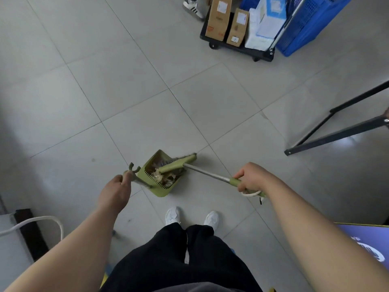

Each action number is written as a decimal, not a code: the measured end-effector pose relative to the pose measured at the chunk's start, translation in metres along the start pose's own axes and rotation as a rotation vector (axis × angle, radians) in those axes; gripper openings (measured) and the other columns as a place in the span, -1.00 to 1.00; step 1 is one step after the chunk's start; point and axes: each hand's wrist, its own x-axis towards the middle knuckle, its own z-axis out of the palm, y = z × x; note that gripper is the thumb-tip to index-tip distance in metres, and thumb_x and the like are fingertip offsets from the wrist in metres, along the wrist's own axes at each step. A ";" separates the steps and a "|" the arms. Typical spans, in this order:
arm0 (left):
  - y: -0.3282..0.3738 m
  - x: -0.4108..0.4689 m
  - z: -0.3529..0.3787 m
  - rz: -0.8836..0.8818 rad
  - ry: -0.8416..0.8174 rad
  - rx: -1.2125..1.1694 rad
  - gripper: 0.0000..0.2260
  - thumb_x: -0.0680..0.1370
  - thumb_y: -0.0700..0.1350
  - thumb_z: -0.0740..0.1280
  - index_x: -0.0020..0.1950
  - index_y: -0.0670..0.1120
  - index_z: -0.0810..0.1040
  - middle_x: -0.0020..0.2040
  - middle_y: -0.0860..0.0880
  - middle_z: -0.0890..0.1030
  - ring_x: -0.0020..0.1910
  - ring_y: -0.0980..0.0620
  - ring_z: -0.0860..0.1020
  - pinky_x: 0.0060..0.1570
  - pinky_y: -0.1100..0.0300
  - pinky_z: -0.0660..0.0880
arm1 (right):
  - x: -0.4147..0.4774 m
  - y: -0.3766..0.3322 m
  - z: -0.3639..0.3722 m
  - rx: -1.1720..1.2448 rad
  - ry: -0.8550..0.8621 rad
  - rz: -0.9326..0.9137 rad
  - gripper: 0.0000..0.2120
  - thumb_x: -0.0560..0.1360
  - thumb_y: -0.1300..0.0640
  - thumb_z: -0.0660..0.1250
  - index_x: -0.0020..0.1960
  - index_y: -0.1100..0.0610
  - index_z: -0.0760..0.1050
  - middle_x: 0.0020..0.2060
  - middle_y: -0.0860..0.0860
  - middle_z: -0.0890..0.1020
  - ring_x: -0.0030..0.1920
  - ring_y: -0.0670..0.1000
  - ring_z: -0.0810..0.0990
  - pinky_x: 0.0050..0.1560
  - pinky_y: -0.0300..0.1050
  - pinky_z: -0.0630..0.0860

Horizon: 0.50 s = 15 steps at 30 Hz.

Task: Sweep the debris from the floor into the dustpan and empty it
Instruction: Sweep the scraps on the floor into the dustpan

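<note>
Green dustpan (162,191) in left hand (116,192), broom (179,163) right hand (252,178)

I can read no text: the labels on the cardboard boxes (219,20) are blurred, and the white lettering on the blue board (357,234) is cut off.

Dustpan (162,191) being noted as olive green, broom (179,163) matching green with silver shaft, floor (126,91) pale grey, grid-tiled, crate (311,24) blue.
</note>
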 end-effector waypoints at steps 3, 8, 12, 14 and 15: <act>-0.007 0.000 -0.006 0.030 -0.008 -0.006 -0.52 0.60 0.21 0.01 0.04 -0.13 0.53 -0.08 -0.08 0.49 -0.13 -0.10 0.42 -0.16 0.05 0.32 | -0.012 0.021 -0.005 0.112 0.061 0.031 -0.55 0.29 0.28 0.47 0.16 0.01 0.64 -0.25 -0.11 0.59 -0.18 -0.04 0.60 -0.20 -0.27 0.46; -0.006 0.001 -0.013 0.091 -0.032 0.102 -0.48 0.48 0.30 -0.03 0.02 -0.03 0.52 -0.12 -0.04 0.51 -0.10 -0.09 0.44 -0.25 0.08 0.28 | -0.018 0.042 -0.003 0.411 0.078 0.146 -0.70 0.37 0.42 0.37 0.05 0.19 0.62 -0.44 0.11 0.61 -0.58 -0.01 0.53 -0.55 -0.29 0.43; -0.004 0.002 -0.012 0.108 -0.056 0.143 -0.50 0.54 0.27 -0.02 0.09 -0.02 0.56 -0.16 -0.01 0.52 -0.15 -0.06 0.45 -0.25 0.09 0.31 | -0.017 0.041 0.008 0.450 0.095 0.184 -0.83 0.33 0.39 0.30 -0.11 0.33 0.62 -0.44 0.22 0.59 -0.46 0.10 0.50 -0.33 -0.14 0.47; -0.003 0.001 -0.009 0.116 -0.068 0.171 -0.51 0.58 0.25 -0.02 0.11 -0.02 0.56 -0.16 -0.01 0.52 -0.16 -0.05 0.45 -0.25 0.10 0.31 | -0.014 0.034 0.017 0.462 0.101 0.214 -0.91 0.36 0.37 0.32 -0.28 0.27 0.57 -0.49 0.16 0.58 -0.41 0.12 0.52 -0.29 -0.14 0.49; -0.003 0.000 -0.006 0.121 -0.078 0.186 -0.51 0.59 0.25 -0.02 0.13 -0.03 0.56 -0.15 -0.02 0.52 -0.15 -0.06 0.45 -0.23 0.10 0.32 | -0.011 0.031 0.024 0.512 0.105 0.237 -0.87 0.40 0.36 0.33 -0.31 0.23 0.51 -0.49 0.12 0.56 -0.40 0.11 0.53 -0.29 -0.16 0.51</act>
